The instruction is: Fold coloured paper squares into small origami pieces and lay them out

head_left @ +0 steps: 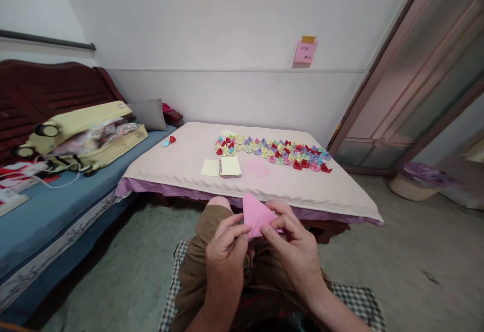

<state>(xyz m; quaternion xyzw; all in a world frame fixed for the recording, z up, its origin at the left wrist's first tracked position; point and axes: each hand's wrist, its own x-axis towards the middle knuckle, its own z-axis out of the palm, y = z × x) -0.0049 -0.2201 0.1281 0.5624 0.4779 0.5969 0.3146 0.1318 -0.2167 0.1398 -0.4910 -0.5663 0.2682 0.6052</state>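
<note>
A pink sheet of origami paper, folded into a pointed shape with creases, is held between both hands above my lap. My left hand pinches its lower left side, thumb and fingers closed on the edge. On the other side my right hand grips the right part, with the thumb on the front near the bottom. Beyond the hands, on the cloth-covered table, lie a stack of square paper with pale yellow on top, a loose yellow sheet and a flat pink sheet.
Many small folded paper pieces in several colours spread along the table's far side. Two more folded pieces sit at its left. An open yellow suitcase rests on the blue-covered bench. A waste bin stands at right.
</note>
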